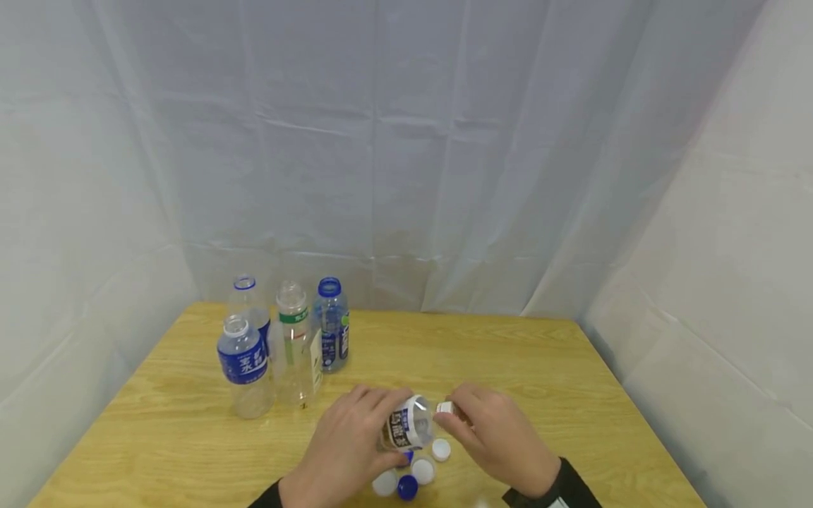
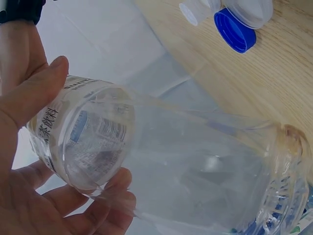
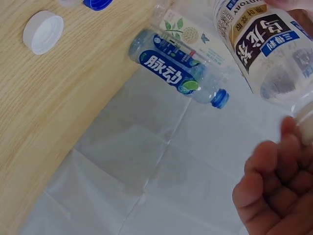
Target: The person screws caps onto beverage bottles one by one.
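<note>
Above the near part of the desk (image 1: 552,367), a clear oolong tea bottle (image 1: 399,427) is held on a slant by the left hand (image 1: 346,441), whose fingers are curled round its label. By the right hand (image 1: 498,434), a small white cap (image 1: 445,408) is pinched at the bottle's mouth end; whether cap and neck are touching cannot be told. Below the hands, loose white caps (image 1: 422,470) and blue caps (image 1: 407,487) are scattered, and to the left a blue-labelled water bottle (image 1: 243,370), a blue-rimmed bottle (image 1: 245,305), a green-banded bottle (image 1: 292,353) and a Mizone bottle (image 1: 333,331) are stood upright, seemingly uncapped. The oolong bottle is best steadied without hard squeezing, since its thin wall would probably be dented. The cap should be held square to the neck and turned by the fingertips alone, so that the thread is not crossed; if dropped, it could easily be mixed with those below.
</note>
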### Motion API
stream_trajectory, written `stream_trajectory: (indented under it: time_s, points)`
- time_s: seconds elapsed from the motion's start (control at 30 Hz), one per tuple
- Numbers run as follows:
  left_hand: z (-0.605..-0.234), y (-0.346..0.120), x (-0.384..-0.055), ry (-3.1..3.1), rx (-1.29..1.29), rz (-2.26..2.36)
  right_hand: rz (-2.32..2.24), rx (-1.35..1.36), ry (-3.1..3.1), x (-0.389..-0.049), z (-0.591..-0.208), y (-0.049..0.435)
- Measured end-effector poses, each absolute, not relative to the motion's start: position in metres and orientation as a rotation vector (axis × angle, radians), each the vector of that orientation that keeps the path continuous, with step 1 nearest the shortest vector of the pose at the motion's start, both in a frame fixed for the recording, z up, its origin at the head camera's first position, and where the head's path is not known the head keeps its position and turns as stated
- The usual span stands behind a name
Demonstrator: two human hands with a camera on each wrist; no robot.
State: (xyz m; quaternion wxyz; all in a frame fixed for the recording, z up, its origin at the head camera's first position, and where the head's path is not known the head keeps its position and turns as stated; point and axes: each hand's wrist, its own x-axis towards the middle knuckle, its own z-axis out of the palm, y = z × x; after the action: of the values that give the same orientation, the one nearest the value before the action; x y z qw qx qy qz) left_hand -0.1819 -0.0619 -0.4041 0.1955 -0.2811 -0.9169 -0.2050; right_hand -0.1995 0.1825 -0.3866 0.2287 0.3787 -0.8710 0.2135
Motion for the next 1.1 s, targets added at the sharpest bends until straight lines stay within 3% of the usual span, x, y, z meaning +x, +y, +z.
stream_trajectory:
  time_s: [0.3, 1.1]
  points:
    - [-0.404, -0.0643, -0.1851, -2.595, -0.782, -0.612, 0.797, 1.352, -2.229, -0.201, -0.3803, 0.1939]
    - [-0.4062, -0.0588, -0.1828, -2.557, -0.778, -0.603, 0.506, 1.109, -2.341, -0.1984, -0.383, 0.1875]
